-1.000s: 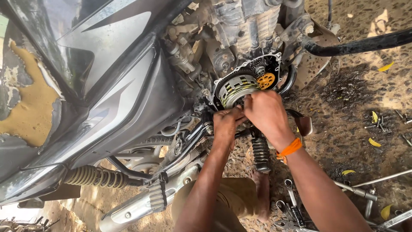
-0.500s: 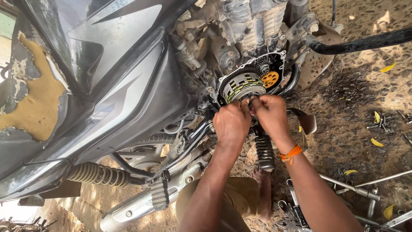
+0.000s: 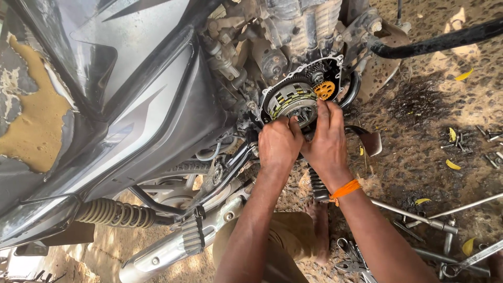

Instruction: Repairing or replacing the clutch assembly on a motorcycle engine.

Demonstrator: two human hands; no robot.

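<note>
A motorcycle stands before me with its engine side cover off, baring the round clutch assembly (image 3: pixel 290 99) and a small orange gear (image 3: pixel 325 89). My left hand (image 3: pixel 277 144) presses against the lower edge of the clutch, fingers curled on it. My right hand (image 3: pixel 326 141), with an orange thread on the wrist, reaches up beside it, its fingers laid flat on the clutch's right side below the orange gear. What the fingertips grip is hidden.
The dark fuel tank and side panel (image 3: pixel 120 94) fill the left. A rear shock spring (image 3: pixel 112 212) and silver exhaust (image 3: pixel 178 243) lie low left. Long socket wrenches (image 3: pixel 419 217), spanners (image 3: pixel 353 257) and loose bolts (image 3: pixel 461 139) lie on the oily gravel at right.
Both hands have shifted up onto the clutch face; the right hand's fingers now stretch toward the orange gear. The view has moved slightly closer.
</note>
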